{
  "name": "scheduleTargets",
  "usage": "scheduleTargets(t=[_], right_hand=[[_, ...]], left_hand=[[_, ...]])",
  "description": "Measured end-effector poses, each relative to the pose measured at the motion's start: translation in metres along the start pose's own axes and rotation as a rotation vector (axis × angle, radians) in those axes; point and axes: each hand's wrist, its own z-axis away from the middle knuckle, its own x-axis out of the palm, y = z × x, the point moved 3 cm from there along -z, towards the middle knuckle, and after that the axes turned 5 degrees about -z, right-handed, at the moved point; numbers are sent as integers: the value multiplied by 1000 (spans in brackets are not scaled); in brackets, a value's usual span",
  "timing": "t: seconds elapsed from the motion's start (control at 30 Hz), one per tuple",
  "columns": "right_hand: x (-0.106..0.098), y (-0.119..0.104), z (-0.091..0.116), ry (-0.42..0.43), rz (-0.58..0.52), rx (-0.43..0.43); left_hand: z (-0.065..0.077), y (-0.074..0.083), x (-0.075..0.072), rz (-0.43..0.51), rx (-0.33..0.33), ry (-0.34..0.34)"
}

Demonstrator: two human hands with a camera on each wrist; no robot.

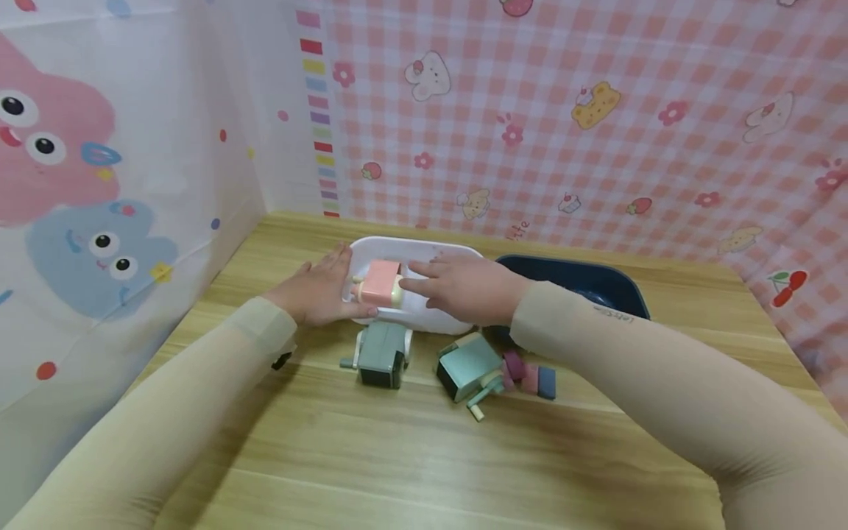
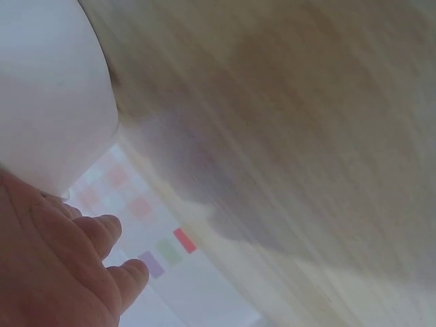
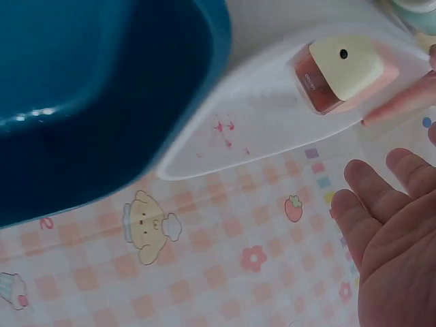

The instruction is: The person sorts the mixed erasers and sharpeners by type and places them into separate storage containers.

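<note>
A pink and cream pencil sharpener lies in the white basin, its clear shavings drawer showing in the right wrist view. My left hand rests against the basin's left end, thumb along the front rim; in the left wrist view its fingers reach beside the white wall. Over the basin, my right hand stretches its fingers toward the sharpener and holds nothing. Whether a fingertip touches it is unclear. Just in front stand a grey-green crank sharpener and a teal crank sharpener.
A dark blue basin stands at the right, partly behind my right forearm. Small purple, pink and blue blocks lie beside the teal sharpener. Patterned cloth hangs behind and to the left of the wooden table.
</note>
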Motion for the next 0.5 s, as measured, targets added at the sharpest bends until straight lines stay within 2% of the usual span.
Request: scheduleTargets(t=[0.27, 0.5], right_hand=[[1, -2, 28, -26, -87, 65], [4, -2, 45, 10, -193, 112]], left_hand=[[0, -1, -1, 10, -4, -6], [-1, 0, -1, 9, -2, -13]])
